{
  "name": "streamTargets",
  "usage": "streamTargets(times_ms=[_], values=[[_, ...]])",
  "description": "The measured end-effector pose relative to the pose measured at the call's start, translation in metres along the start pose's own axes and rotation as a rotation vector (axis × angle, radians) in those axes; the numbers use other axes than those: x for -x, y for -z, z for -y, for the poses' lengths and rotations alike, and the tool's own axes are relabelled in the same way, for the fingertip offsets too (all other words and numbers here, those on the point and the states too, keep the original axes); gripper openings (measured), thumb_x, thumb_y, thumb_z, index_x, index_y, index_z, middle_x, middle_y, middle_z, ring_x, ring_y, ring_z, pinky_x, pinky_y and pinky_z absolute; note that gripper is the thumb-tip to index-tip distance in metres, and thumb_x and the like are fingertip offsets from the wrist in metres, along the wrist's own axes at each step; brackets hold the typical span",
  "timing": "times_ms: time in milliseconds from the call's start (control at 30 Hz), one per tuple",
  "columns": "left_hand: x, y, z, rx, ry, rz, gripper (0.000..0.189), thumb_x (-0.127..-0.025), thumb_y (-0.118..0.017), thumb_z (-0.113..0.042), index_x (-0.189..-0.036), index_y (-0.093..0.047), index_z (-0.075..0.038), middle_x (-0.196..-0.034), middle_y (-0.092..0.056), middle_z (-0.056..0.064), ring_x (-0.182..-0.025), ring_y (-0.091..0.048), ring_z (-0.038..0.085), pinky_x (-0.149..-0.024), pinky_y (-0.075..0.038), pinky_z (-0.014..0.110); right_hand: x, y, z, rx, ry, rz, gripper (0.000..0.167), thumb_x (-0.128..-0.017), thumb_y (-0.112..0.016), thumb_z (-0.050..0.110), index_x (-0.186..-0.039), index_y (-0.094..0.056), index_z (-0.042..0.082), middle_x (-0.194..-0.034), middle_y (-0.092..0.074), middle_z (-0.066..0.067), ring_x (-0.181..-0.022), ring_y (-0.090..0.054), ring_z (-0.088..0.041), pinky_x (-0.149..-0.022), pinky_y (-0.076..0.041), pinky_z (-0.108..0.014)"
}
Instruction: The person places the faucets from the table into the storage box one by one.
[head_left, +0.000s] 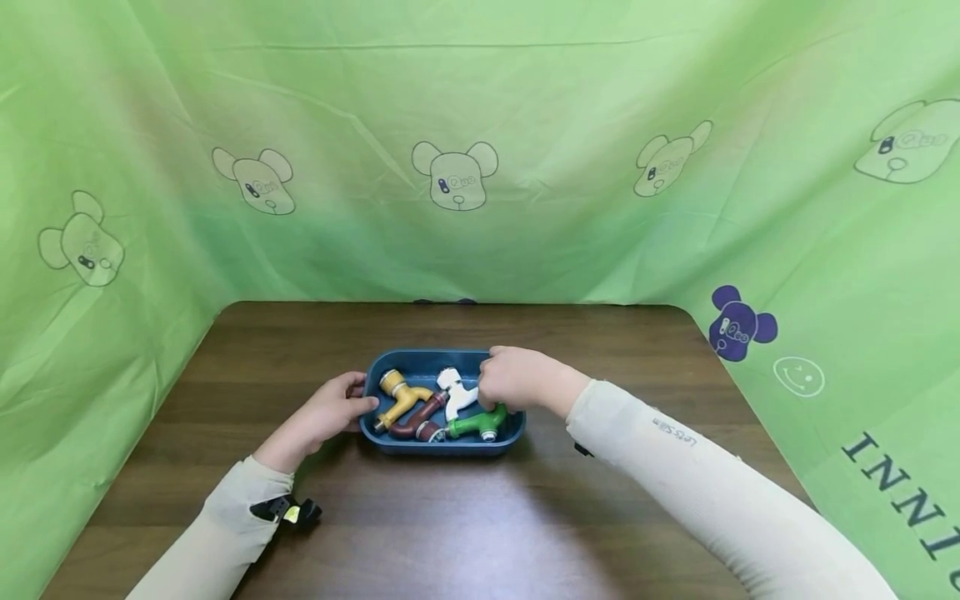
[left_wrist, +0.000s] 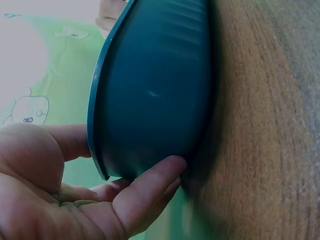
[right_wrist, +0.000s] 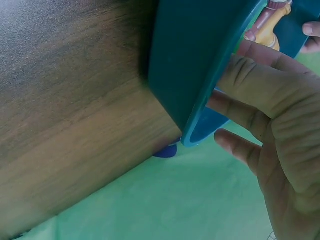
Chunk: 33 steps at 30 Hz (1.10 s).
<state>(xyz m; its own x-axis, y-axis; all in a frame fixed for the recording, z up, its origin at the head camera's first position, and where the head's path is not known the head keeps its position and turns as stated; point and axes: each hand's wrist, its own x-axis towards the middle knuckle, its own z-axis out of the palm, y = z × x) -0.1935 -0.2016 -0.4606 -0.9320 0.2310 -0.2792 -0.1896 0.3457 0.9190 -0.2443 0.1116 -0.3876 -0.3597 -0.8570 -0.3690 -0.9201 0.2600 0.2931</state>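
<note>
A blue plastic basin [head_left: 442, 448] stands on the wooden table with several faucets inside. Yellow [head_left: 403, 400] and dark red [head_left: 418, 418] faucets lie to the left; a white faucet [head_left: 454, 393] and a green faucet [head_left: 476, 425] lie to the right. At the basin's left end my left hand [head_left: 326, 410] grips the wall, thumb at the rim and fingers against the outside [left_wrist: 150, 100]. My right hand [head_left: 525, 379] reaches over the right rim, by the white and green faucets. Its fingertips are hidden behind the rim, so what they pinch or touch cannot be told.
The brown table [head_left: 450, 533] extends around the basin. A green cloth [head_left: 337, 258] with printed bear heads hangs behind it and at both sides. Pale sleeves cover both forearms, and a black strap [head_left: 288, 508] sits at the left wrist.
</note>
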Motion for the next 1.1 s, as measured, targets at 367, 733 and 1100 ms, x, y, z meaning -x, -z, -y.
streamTargets(times_ms=[367,733,1100], values=[[0.001,0.001,0.0,0.001,0.002,0.006,0.058,-0.104,-0.058,-0.013,-0.151,-0.034,0.009,-0.138,-0.053,0.029,-0.113,-0.065,0.031,-0.086,-0.062,0.042,-0.006,0.004,-0.001,-0.039,0.0,0.078,0.027,-0.081,-0.08,0.004,-0.072,-0.067,0.027,-0.071,-0.06,0.015,-0.076,-0.051,-0.014,-0.081,-0.042,-0.037],[0.002,-0.001,0.0,-0.004,0.001,0.003,0.057,-0.104,-0.058,-0.013,-0.15,-0.034,0.009,-0.138,-0.053,0.029,-0.113,-0.065,0.032,-0.086,-0.062,0.044,-0.011,0.005,0.002,0.036,0.004,0.097,0.038,-0.084,-0.076,0.001,-0.065,-0.055,0.026,-0.065,-0.053,0.012,-0.073,-0.048,-0.015,-0.083,-0.044,-0.037],[0.002,-0.002,0.0,-0.011,-0.003,-0.004,0.056,-0.104,-0.058,-0.012,-0.15,-0.034,0.01,-0.138,-0.053,0.03,-0.114,-0.065,0.034,-0.087,-0.062,0.044,-0.016,0.003,0.004,0.043,-0.037,0.138,0.035,-0.089,-0.071,0.003,-0.066,-0.058,0.026,-0.069,-0.06,0.01,-0.074,-0.048,-0.015,-0.091,-0.047,-0.039]])
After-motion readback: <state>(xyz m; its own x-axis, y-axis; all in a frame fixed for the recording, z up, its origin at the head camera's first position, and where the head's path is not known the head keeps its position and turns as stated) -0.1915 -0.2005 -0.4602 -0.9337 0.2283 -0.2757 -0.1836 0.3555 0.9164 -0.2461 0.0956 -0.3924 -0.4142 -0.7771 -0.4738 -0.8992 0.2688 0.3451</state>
